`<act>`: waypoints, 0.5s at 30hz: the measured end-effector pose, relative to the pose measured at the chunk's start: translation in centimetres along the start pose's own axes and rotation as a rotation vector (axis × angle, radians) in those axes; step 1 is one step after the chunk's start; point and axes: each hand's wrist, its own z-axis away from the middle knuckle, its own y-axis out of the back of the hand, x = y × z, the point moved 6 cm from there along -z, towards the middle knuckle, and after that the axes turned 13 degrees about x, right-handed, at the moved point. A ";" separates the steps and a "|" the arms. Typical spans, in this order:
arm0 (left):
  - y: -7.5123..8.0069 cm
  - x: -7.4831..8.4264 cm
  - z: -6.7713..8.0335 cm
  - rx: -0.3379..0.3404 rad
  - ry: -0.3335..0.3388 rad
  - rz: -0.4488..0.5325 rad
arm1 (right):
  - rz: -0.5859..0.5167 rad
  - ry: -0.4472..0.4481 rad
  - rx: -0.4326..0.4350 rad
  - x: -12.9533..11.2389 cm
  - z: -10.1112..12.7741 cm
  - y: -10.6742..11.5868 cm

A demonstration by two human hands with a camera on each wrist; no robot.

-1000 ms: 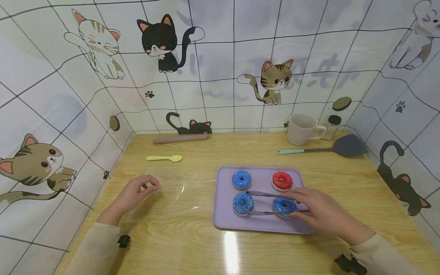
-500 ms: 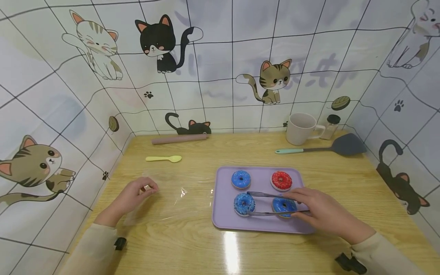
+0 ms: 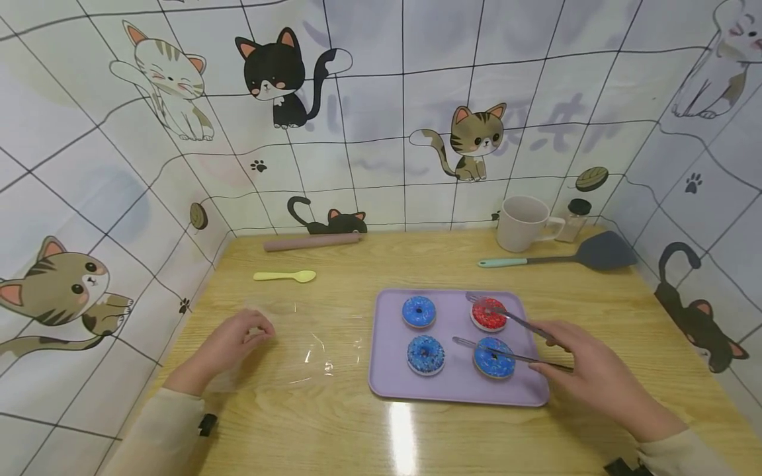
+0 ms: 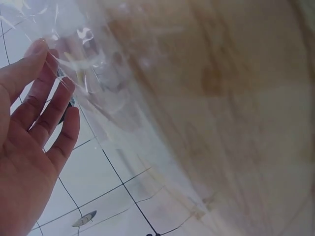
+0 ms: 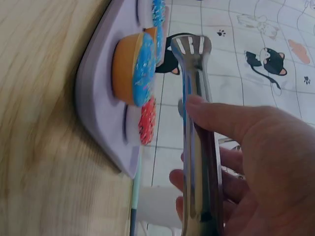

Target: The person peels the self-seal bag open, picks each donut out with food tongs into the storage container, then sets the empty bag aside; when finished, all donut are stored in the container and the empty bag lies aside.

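A: Tongs (image 3: 512, 337) pinched in right hand (image 3: 595, 370), arms spread apart, hovering over near-right blue donut (image 3: 494, 358) and red donut (image 3: 488, 313) on purple tray (image 3: 458, 393).

B: Left hand (image 3: 229, 344)?

A: Fingers curled on the edge of clear plastic film (image 3: 297, 347) (flat on table (image 3: 357, 430), left of tray). Two other blue donuts sit untouched.

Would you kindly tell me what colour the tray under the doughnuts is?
The tray is pale lilac; the head view shows it best.
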 end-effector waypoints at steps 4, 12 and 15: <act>-0.2 0.5 -0.1 0.013 -0.035 -0.068 | 0.028 -0.108 0.056 2.5 0.3 0.6; -0.3 1.1 -0.2 0.015 -0.061 -0.107 | 0.084 -0.369 0.062 7.3 1.3 1.4; -0.3 1.2 -0.3 0.005 -0.064 -0.102 | 0.108 -0.436 0.036 8.9 1.8 1.7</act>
